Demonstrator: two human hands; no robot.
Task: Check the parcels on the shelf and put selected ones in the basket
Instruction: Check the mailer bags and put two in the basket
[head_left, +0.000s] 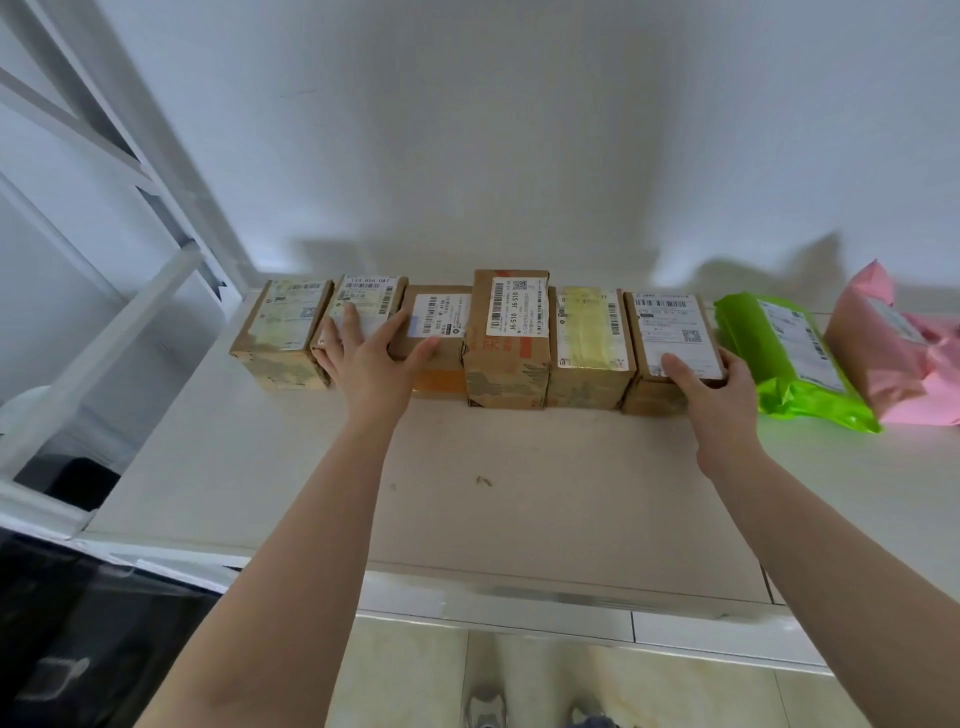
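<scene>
Here six cardboard parcels (506, 338) sit packed along the shelf's (519, 493) back edge. Left hand (371, 358) lies flat, fingers spread over the second box (358, 312); right hand (719, 387) grips the sixth box (672, 332). Risk: tugging either drags touching neighbours or the green mailer (789, 353) off line. Basket not identifiable.

Brown boxes (506, 338); green (glossy), seemingly pink bags (789, 353).

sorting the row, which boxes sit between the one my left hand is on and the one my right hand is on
In the head view, three cardboard boxes: a low one under the left hand's thumb, the tall J6-S10 box, and a yellow-taped box. Right hand grips the next box.
</scene>
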